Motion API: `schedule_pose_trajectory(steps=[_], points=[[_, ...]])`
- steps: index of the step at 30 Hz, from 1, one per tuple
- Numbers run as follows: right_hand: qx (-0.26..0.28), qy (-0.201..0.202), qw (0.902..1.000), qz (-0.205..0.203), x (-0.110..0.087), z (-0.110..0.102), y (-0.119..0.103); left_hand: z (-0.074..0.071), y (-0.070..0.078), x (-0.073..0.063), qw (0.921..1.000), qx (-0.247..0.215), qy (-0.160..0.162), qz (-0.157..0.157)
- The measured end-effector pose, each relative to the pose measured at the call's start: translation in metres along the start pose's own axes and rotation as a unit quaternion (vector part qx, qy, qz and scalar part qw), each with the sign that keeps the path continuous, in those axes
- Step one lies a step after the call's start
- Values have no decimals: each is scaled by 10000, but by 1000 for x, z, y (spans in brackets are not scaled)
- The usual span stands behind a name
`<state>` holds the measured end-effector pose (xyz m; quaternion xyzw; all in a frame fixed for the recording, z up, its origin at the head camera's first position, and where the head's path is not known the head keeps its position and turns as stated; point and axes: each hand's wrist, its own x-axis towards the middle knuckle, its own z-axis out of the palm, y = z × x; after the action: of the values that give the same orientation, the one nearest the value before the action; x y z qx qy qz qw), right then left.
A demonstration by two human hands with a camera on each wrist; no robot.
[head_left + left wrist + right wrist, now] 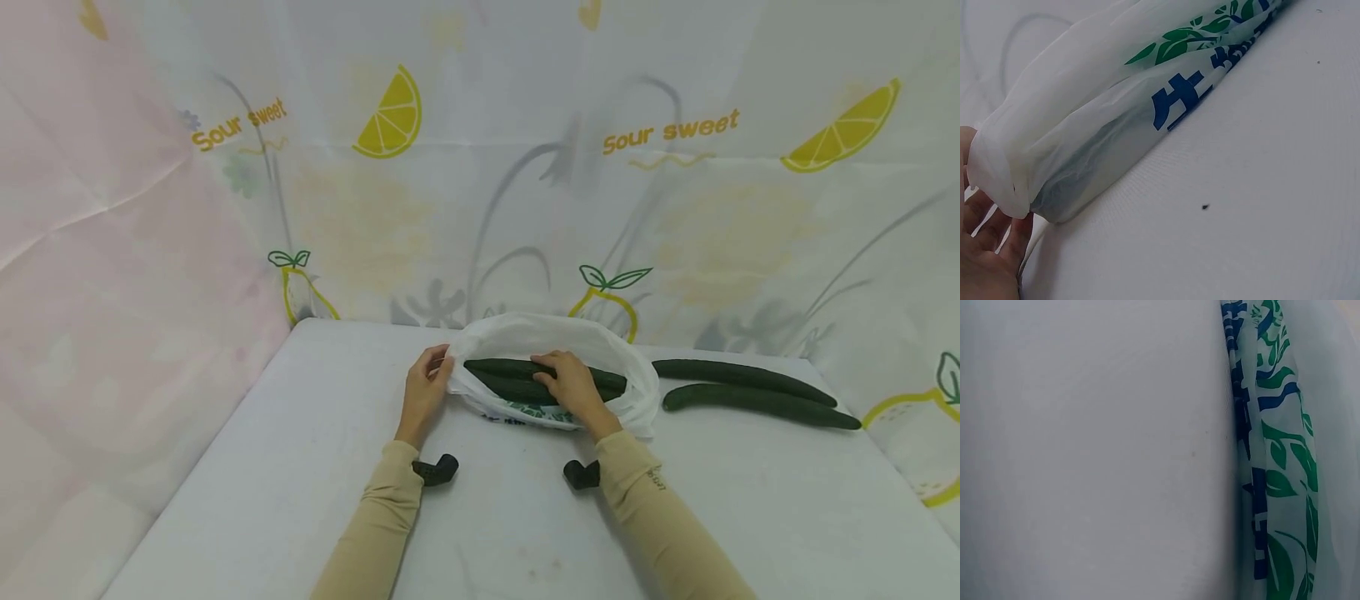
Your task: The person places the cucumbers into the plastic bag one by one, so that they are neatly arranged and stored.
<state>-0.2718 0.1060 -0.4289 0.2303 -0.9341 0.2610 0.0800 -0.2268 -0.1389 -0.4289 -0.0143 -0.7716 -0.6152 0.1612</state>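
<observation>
A white plastic bag (641, 400) with green leaf and blue character prints lies on the table, its mouth opened upward. Two long dark green cucumbers lie side by side inside it, a rear cucumber (498, 366) and a front cucumber (506, 388). At the bag's left end my left hand (424, 387) pinches the rim between thumb and fingers; the left wrist view also has the bag (1100, 119) in these fingers. Reaching into the mouth, my right hand (573, 387) grips the rear cucumber with thumb and fingers. The right wrist view catches only the bag's printed side (1288, 456), not the hand.
Two more cucumbers lie right of the bag: a back one (742, 375) and a curved front one (757, 402). The white table (495, 533) meets a lemon-printed curtain (480, 208) behind. Black devices (438, 471) are strapped at both wrists.
</observation>
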Motion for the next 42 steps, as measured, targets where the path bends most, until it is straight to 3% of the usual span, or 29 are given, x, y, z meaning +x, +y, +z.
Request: schedule_pose_trajectory(steps=[6,17,20,27,33,42], points=[[26,44,10000,40,-3,1,0,5,-28,11,10000,-41,60,-52],[529,383,9967,-481,-14,-2,5,7,-35,12,9998,36,186,1],[704,586,9937,-651,-21,-6,7,7,-33,11,9999,53,149,-41],[1040,1262,9786,-1251,-42,-18,13,-1,4,-3,9999,95,14,55],[1313,1644,9624,-1720,-53,-30,26,-2,7,-3,9999,125,-40,6],[1260,1922,9556,-1842,-55,-48,36,-2,3,-1,10000,39,-88,-14]])
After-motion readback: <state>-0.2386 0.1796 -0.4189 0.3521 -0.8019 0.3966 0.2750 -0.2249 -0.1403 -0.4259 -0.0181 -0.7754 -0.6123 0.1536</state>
